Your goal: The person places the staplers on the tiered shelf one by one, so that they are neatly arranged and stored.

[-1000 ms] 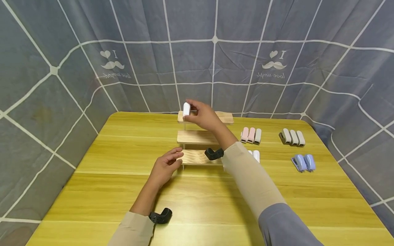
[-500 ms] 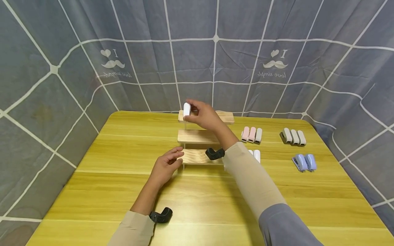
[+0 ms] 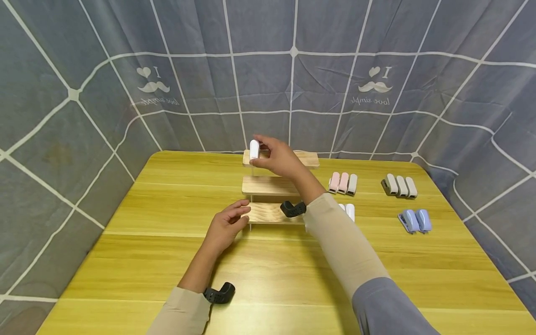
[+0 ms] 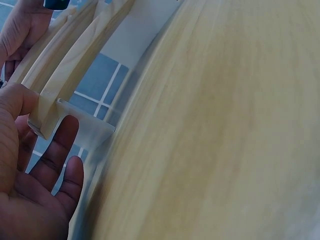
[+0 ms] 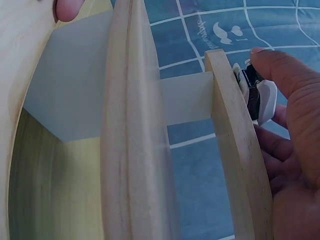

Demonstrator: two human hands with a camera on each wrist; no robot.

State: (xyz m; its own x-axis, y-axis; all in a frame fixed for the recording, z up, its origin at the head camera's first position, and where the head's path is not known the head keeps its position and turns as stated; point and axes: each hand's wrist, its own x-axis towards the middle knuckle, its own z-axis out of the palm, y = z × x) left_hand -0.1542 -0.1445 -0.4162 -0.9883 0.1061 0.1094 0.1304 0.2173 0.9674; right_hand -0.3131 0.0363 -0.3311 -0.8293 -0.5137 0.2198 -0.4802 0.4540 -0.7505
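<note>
My right hand [image 3: 279, 159] pinches a small white stapler [image 3: 254, 150] between thumb and fingers at the left end of the top board [image 3: 307, 159] of a three-step wooden shelf. Close up in the right wrist view, the stapler [image 5: 266, 102] has a dark metal middle and sits against that board. My left hand [image 3: 224, 229] touches the left end of the lowest board [image 3: 264, 213]. The left wrist view shows its fingers [image 4: 62, 142] loosely bent beside a clear support [image 4: 87, 122]. The right forearm covers the right part of the lower steps.
Right of the shelf lie pink staplers [image 3: 343, 183] beside a pale one [image 3: 352, 184]. White staplers [image 3: 350, 211] are partly hidden by the sleeve. Farther right are several pale grey staplers [image 3: 401, 186] and two blue staplers [image 3: 423, 220]. A grey checked curtain [image 3: 268, 83] surrounds the table.
</note>
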